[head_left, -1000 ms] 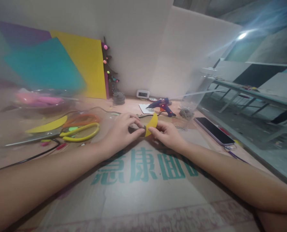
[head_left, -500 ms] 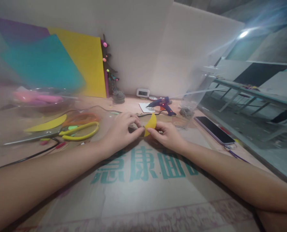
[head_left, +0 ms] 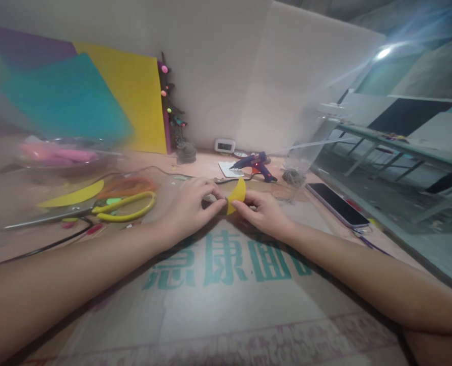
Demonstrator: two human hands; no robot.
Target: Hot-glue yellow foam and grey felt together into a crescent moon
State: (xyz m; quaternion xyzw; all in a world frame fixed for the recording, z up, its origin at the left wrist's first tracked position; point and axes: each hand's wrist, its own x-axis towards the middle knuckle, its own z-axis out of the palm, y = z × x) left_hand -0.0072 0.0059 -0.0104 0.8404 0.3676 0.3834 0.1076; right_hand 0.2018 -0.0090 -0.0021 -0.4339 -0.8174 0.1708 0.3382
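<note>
My right hand [head_left: 264, 212] pinches a small curved yellow piece [head_left: 238, 192], paper or foam by its look, between thumb and fingers. Its pointed tip stands up above the fingertips. My left hand [head_left: 195, 206] is closed just beside it, thumb and fingers pinched at the piece's left edge. Something small and dark shows at those fingertips, too small to name. Both hands are just above a printed sheet [head_left: 226, 310] with large green characters. Left of my left hand lie scissors [head_left: 127, 207] with yellow and orange handles, and a larger yellow crescent [head_left: 75, 194].
A blue glue gun [head_left: 254, 165] rests behind my hands, with a small digital clock [head_left: 225, 146] and a twine ball [head_left: 293, 176] nearby. On the right lies a phone [head_left: 336, 204]. Coloured sheets [head_left: 134, 101] lean at the back left, near a clear bowl [head_left: 62, 157] of pink things.
</note>
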